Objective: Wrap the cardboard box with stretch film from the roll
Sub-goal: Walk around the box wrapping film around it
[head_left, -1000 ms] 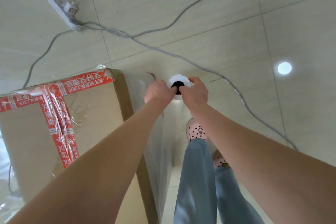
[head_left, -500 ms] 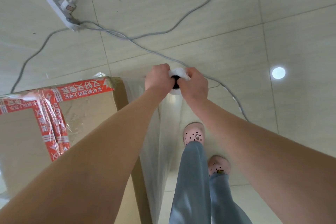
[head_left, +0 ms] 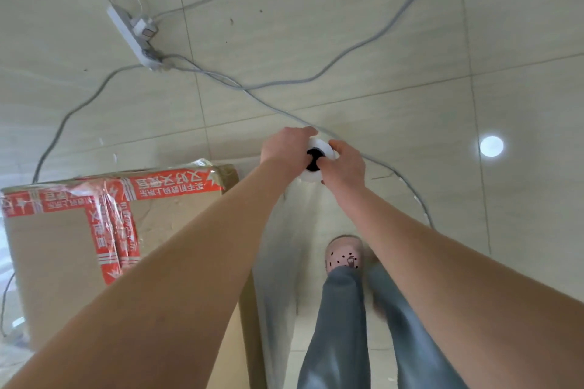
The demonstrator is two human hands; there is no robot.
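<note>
Stretch-film roll (head_left: 317,161), upright beside tall cardboard box (head_left: 60,249), gripped at its top end by left hand (head_left: 284,147) and right hand (head_left: 343,164), fingers curled closed around core rim; film (head_left: 278,262) likely light, clingy, easily torn, best held by stiff core.

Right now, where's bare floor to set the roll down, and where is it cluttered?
Free: the tiles right of the grey cable, around the round light reflection. Crowded: ahead left, where the power strip and its cables lie beyond the cardboard box. Both the left hand and right hand grip the roll.
</note>
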